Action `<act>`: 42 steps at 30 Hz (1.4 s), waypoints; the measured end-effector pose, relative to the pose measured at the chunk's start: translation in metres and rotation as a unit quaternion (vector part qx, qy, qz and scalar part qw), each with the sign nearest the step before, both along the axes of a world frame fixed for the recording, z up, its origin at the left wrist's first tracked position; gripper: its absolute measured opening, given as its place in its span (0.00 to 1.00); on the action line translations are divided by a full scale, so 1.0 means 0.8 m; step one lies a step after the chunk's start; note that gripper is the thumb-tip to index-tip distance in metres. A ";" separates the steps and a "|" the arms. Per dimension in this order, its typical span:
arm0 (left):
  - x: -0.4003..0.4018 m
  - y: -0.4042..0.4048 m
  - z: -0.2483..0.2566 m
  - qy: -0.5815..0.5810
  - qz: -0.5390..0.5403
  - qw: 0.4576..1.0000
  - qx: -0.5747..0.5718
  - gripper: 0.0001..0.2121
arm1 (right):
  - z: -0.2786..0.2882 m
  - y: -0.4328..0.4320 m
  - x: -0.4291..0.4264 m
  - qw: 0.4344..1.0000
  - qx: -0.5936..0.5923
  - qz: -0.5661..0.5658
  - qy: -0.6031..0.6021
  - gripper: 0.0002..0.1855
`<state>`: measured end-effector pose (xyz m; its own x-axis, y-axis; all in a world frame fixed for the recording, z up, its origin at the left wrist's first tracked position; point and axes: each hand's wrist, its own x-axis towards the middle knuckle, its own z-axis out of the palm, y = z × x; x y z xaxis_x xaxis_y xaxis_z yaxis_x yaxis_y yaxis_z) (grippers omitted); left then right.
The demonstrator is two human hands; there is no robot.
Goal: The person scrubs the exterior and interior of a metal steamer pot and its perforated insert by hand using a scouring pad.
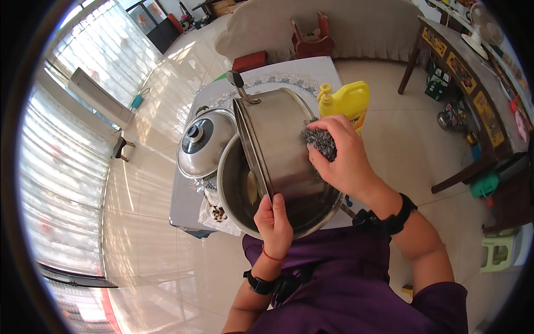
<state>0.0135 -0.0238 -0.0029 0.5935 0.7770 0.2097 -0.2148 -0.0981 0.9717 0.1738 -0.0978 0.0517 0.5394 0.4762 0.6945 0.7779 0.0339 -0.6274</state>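
A stainless steel pot point(283, 133) is tipped on its side above a wide metal basin point(223, 175). My left hand point(275, 221) grips the pot's rim at its near end, thumb on the rim. In my right hand point(344, 160) is a steel wool scourer point(320, 140), pressed against the pot's outer wall near the base. A dark-tipped handle point(235, 79) sticks up from the pot's far side. Inside the basin, left of the pot, shows a pale oval thing point(252, 188) that I cannot identify. The pot hides much of the basin's interior.
A domed metal lid point(208, 144) with a black knob lies left of the basin. Behind my right hand stands a yellow pump jug point(344, 102). Dark scraps point(218, 213) lie on white tissue point(208, 200) at the left edge of the cloth-covered table point(183, 200).
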 end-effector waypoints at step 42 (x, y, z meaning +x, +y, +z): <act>-0.008 0.000 0.003 0.003 0.019 1.000 -0.005 0.12 | -0.003 0.019 -0.004 0.987 -0.056 -0.062 -0.139 0.12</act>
